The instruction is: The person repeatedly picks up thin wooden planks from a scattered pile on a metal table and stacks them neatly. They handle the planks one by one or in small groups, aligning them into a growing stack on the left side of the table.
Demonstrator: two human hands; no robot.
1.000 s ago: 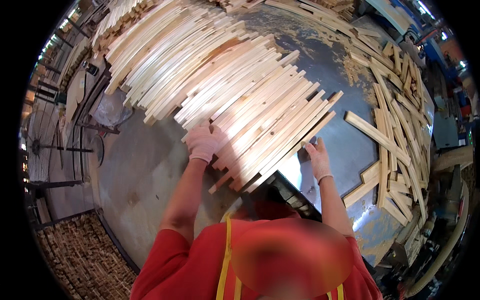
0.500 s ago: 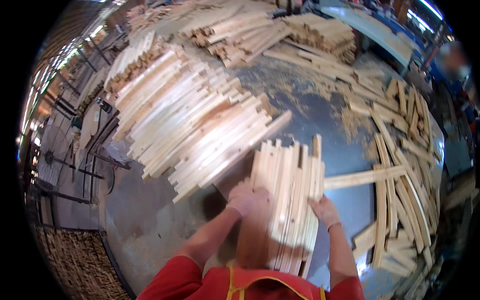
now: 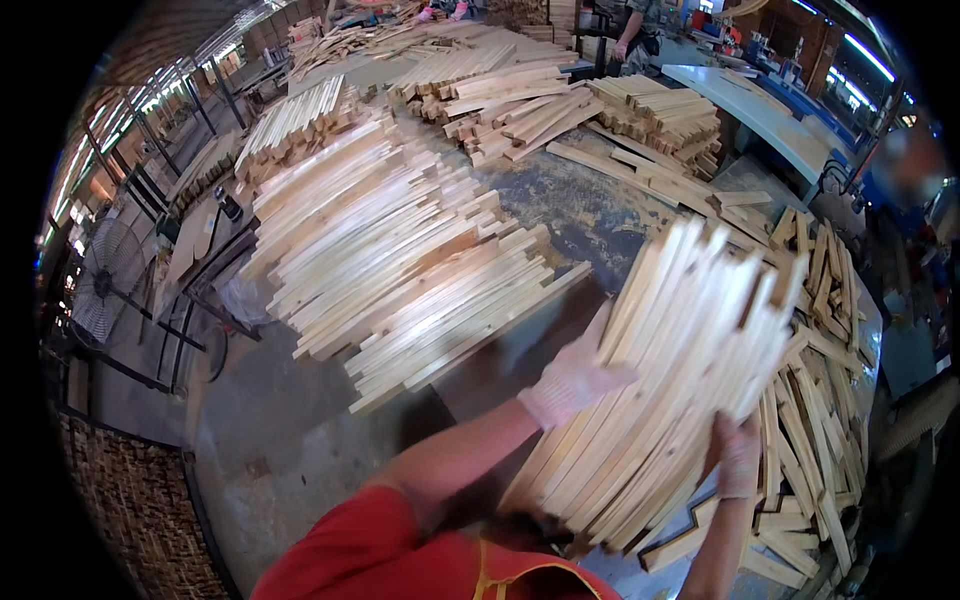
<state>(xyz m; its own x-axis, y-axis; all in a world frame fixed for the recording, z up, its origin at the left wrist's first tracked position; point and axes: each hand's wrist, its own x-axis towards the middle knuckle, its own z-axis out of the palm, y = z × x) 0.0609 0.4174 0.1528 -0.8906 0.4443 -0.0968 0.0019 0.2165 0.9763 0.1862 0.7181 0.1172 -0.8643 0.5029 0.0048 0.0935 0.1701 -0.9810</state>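
A thick bundle of pale wooden strips [image 3: 650, 390] stands tilted in front of me, its top end leaning to the right and blurred by motion. My left hand [image 3: 578, 384], in a pale pink glove, clamps the bundle's left side with the thumb over the front. Against the right side presses my right hand [image 3: 738, 450], also gloved, its fingers partly hidden behind the strips. The strips' top ends are uneven. To the left, a broad layer of similar strips [image 3: 400, 250] lies side by side on the table.
Loose wooden offcuts [image 3: 815, 440] are heaped along the right edge. Stacked strips [image 3: 660, 115] and sawdust lie at the back. A standing fan [image 3: 103, 280] is at the left, above a crate of wood pieces [image 3: 140, 500]. Another person [image 3: 628, 38] stands far off.
Both hands have lifted the bundle and shifted it right, tilting its top to the right. It now covers part of the offcut heap. The layer of strips at left stays put.
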